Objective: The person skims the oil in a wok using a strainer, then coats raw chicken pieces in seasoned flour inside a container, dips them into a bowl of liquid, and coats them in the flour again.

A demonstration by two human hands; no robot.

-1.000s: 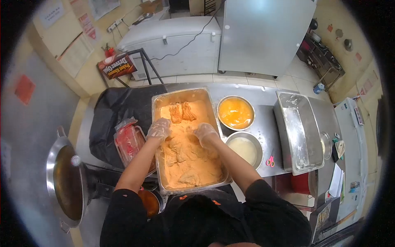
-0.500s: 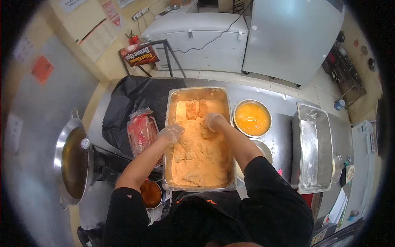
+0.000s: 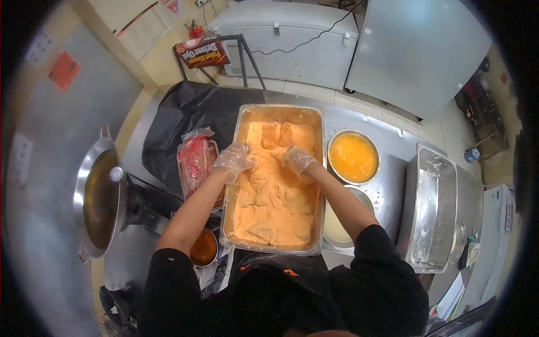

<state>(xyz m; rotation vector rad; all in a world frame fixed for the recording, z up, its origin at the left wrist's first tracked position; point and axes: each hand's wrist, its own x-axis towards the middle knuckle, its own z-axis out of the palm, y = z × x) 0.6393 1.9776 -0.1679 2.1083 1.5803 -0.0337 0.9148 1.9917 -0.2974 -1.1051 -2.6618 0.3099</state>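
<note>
Item one: my left hand [image 3: 232, 163], in a clear thin glove, lay across the left wall of the metal tray [image 3: 286, 114], its fingertips at the orange powder [image 3: 292, 224]. Item two: my right hand [image 3: 301, 164], gloved alike, reached in over the right side, fingers pointing down at the powder, level with its partner and well apart from it. Whether the fingers of either hand were spread, together or clamped on a piece, I could not tell; glove and powder hid the tips. Item three: two darker orange pieces [image 3: 278, 135], side by side near the far end of the tray, beyond both hands. Item four: powder-covered lumps [image 3: 261, 194], partly buried, nearer my body. Step in hand, by my judgement: working powder over the pieces, two-handed, in the middle of the tray. The next move, I judged, called for fingers low in the powder and a light touch, so that little spilled over the rim. Adjoining stock: at right, a bowl [image 3: 378, 168] of yellow liquid and, partly behind my forearm, a second bowl [image 3: 337, 245] of pale liquid; at left, a red package [image 3: 196, 163] beside the tray; farther left, a wide pan [image 3: 82, 168] of dark liquid.
</note>
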